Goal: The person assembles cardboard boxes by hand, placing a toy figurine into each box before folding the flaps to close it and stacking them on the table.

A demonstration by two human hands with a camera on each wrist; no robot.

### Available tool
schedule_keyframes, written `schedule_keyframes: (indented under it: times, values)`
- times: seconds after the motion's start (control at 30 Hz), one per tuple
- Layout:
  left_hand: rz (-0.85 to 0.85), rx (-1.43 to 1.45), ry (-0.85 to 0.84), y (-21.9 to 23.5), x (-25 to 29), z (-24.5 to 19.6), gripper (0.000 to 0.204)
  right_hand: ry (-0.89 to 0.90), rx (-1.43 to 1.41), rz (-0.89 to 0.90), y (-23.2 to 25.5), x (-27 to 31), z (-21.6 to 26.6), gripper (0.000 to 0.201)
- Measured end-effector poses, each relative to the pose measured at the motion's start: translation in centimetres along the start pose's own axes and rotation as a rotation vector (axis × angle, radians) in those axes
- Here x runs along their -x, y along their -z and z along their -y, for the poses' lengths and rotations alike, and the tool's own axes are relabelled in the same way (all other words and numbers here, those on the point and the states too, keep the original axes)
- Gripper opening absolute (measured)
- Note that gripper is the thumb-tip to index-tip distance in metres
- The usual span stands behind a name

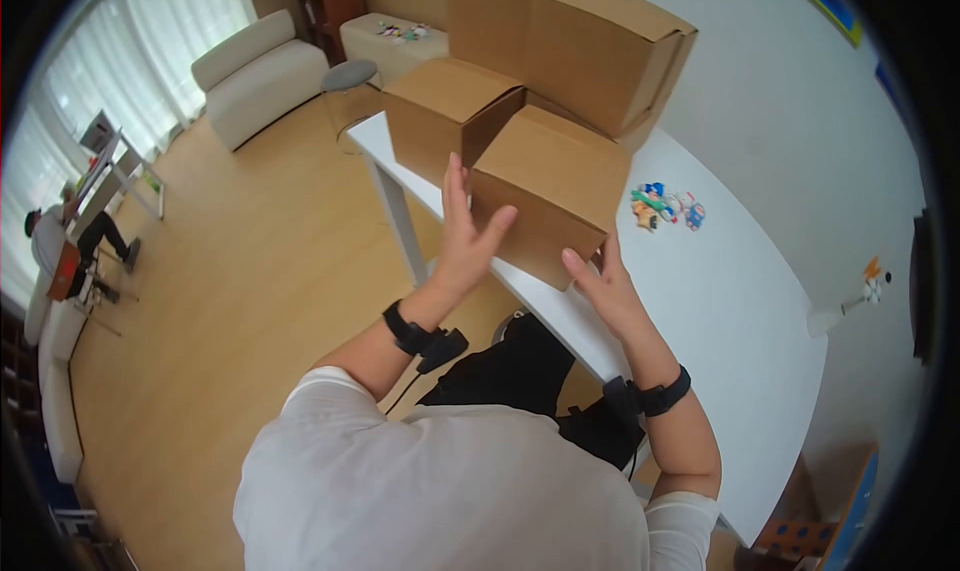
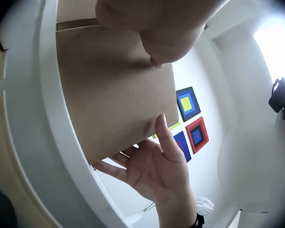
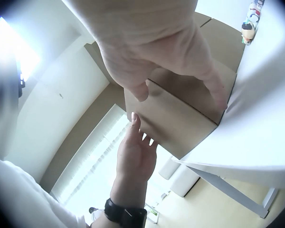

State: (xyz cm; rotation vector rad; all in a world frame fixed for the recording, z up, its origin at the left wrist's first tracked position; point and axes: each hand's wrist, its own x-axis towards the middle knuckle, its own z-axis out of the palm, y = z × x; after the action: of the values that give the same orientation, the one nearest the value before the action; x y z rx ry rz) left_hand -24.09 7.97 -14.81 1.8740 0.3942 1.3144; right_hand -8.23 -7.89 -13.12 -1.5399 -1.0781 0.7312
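Observation:
A closed cardboard box point(image 1: 556, 163) stands at the front edge of the white table, its plain front face toward me. My left hand point(image 1: 468, 243) is at the box's left side, its fingers extended along that side and the thumb over the front face. On the opposite side, my right hand point(image 1: 614, 293) has its thumb by the front's right corner and its fingers reaching along the right side. In the right wrist view the fingers of the right hand point(image 3: 156, 52) look spread and fairly straight, with one fingertip low by the tabletop.
Behind it stand a second cardboard box point(image 1: 440, 106) at left and a taller box stack point(image 1: 590, 51). Small colourful toy figures point(image 1: 665, 209) lie on the white table point(image 1: 735, 321) to the right. A grey stool point(image 1: 350, 75) and a seated person point(image 1: 65, 241) are off to the left.

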Motion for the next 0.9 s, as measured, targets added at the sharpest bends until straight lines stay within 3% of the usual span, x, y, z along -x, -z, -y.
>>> schedule_keyframes:
  times: [0.03, 0.13, 0.33, 0.63, 0.9]
  values:
    - [-0.068, -0.269, -0.158, -0.2, 1.1, 0.5, 0.097, -0.031, -0.021, 0.005, -0.1, 0.0, -0.9, 0.107]
    - [0.099, -0.434, -0.127, -0.9, 4.1, 0.9, 0.103, -0.020, -0.018, 0.027, -0.6, 0.0, -1.5, 0.101]
    - [0.076, -0.314, -0.062, -2.3, 3.8, 2.0, 0.105, -0.012, 0.065, -0.020, -0.9, -1.1, -3.2, 0.102]
    - [-0.021, -0.321, -0.061, -0.9, 1.3, 3.4, 0.132, -0.005, 0.080, -0.054, -2.4, -1.7, -1.3, 0.102]
    - [0.014, -0.273, 0.012, -1.7, 0.6, 3.8, 0.127, 0.084, 0.112, -0.078, -2.5, -2.5, -1.7, 0.095]
